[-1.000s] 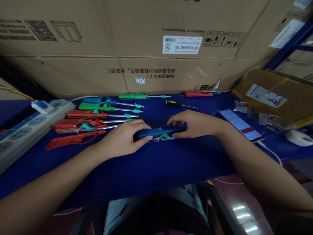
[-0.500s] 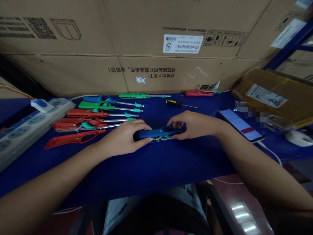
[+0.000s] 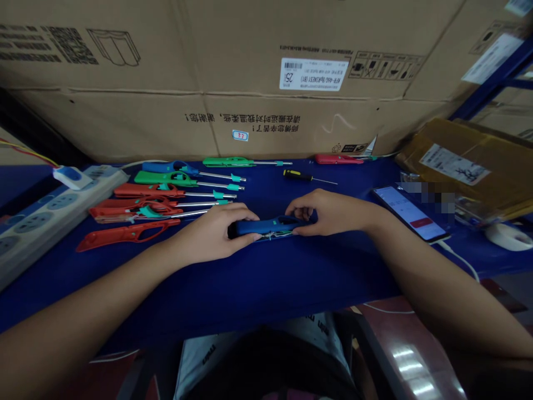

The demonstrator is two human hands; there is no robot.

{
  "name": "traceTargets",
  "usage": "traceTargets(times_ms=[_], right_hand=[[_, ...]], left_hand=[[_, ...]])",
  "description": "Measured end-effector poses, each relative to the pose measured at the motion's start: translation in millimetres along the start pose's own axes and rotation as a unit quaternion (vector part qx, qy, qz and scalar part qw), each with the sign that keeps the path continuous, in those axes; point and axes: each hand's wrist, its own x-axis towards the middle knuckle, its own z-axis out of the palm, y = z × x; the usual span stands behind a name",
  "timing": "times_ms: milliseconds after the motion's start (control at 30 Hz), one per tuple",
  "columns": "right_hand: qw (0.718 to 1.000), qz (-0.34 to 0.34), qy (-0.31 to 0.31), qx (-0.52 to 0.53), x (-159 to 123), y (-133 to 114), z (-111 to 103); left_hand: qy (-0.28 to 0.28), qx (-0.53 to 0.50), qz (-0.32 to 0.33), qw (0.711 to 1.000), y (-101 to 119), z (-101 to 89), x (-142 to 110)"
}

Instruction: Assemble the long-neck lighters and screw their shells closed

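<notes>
A blue lighter casing (image 3: 266,225) lies across the middle of the blue-covered table, with small inner parts and wires showing along its near edge. My left hand (image 3: 225,230) grips its left end, thumb in front and fingers behind. Around the right end, by the trigger loop, my right hand (image 3: 320,212) is closed. Beyond them rests a black and yellow screwdriver (image 3: 297,175). To the left are several long-nosed lighters: a blue one (image 3: 169,168), a green one (image 3: 164,178) and red ones (image 3: 145,191). A loose red casing half (image 3: 127,234) lies nearest my left forearm.
A white power strip (image 3: 54,214) runs along the left. At the back, before a large cardboard box (image 3: 145,122), lie a green lighter (image 3: 229,162) and a red lighter (image 3: 338,159). A phone (image 3: 410,214), a taped parcel (image 3: 466,166) and a white tape roll (image 3: 508,237) sit right.
The blue casing's near edge has tipped down slightly or closed a little between my hands. Both hands keep nearly the same hold; the view has shifted very slightly.
</notes>
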Motion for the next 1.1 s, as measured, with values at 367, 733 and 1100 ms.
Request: traceTargets(times_ms=[367,733,1100], right_hand=[[0.998,0.013,0.04,0.045,-8,-4,-14],[1.0,0.023,-0.007,0.017,-7,-7,-15],[0.999,-0.003,-0.04,-0.037,-7,-5,-15]], left_hand=[[0.043,-0.053,-0.042,0.997,-1,-4.6,1],[0.004,0.002,0.004,1.0,-1,-8.9,-2],[-0.035,0.052,0.021,0.998,-5,-8.8,-6]])
